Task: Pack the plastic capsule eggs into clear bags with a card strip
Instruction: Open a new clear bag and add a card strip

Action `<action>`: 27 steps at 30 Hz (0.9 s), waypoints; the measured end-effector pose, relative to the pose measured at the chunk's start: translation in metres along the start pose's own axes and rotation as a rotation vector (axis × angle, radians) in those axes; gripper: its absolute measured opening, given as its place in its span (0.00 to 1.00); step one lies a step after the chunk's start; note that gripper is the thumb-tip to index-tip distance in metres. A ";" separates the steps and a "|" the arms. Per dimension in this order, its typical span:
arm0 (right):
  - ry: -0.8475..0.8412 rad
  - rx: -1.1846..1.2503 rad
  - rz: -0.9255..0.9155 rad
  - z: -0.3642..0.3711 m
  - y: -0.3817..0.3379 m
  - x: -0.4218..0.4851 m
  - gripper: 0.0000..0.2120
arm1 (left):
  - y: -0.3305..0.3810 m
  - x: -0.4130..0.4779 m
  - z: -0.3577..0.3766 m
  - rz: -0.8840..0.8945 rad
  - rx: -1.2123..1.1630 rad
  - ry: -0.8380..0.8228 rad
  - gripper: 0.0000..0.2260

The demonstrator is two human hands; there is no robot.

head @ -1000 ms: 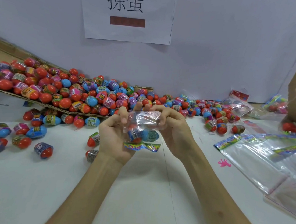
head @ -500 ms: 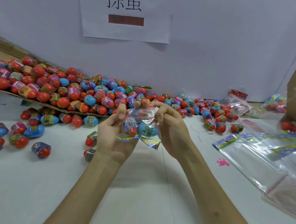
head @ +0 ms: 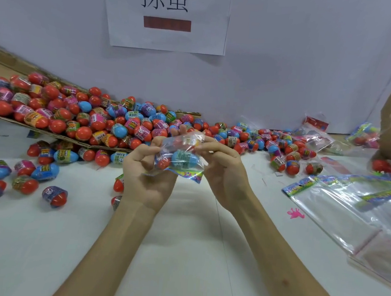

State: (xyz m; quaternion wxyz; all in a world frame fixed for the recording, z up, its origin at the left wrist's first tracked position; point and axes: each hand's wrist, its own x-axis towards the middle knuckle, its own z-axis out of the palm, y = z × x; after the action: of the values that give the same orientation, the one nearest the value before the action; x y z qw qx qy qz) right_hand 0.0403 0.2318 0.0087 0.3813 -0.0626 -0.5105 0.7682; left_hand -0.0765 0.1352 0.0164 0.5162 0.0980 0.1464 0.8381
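While my left hand (head: 148, 181) and right hand (head: 225, 175) both pinch the filled clear bag (head: 191, 139), I fear a slackened grip could spill its blue capsule egg (head: 185, 158).

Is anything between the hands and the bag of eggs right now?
Nothing visible. The left hand and right hand both pinch the clear bag directly, above the white table, with eggs already inside.
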 end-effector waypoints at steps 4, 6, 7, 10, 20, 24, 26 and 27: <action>0.138 -0.090 0.000 0.000 0.009 0.002 0.23 | 0.006 0.002 -0.005 -0.014 -0.097 0.029 0.19; 0.281 -0.276 -0.058 -0.004 0.009 0.002 0.25 | 0.008 0.002 -0.004 -0.001 -0.053 0.028 0.14; 0.371 -0.416 -0.115 -0.005 0.008 0.002 0.24 | 0.010 0.002 -0.003 0.009 -0.016 0.039 0.11; 0.429 -0.796 -0.383 -0.002 0.002 -0.005 0.19 | 0.005 0.003 0.001 0.028 0.081 0.077 0.09; -0.062 -1.068 -0.314 0.010 0.019 -0.011 0.22 | 0.004 0.005 -0.008 -0.022 0.085 0.065 0.07; 0.055 -0.943 -0.412 0.010 0.021 -0.009 0.19 | 0.003 0.007 -0.011 -0.028 0.082 0.094 0.10; 0.073 -0.918 -0.416 0.010 0.019 -0.007 0.17 | 0.003 0.008 -0.012 -0.027 0.083 0.120 0.12; 0.073 -0.918 -0.402 0.009 0.018 -0.006 0.15 | 0.002 0.008 -0.012 -0.024 0.069 0.127 0.12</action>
State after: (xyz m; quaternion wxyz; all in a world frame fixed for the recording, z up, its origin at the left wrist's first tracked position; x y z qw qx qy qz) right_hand 0.0305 0.2183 -0.0040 0.4725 -0.1509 -0.7841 0.3731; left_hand -0.0851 0.1400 0.0061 0.5121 0.0606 0.2089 0.8309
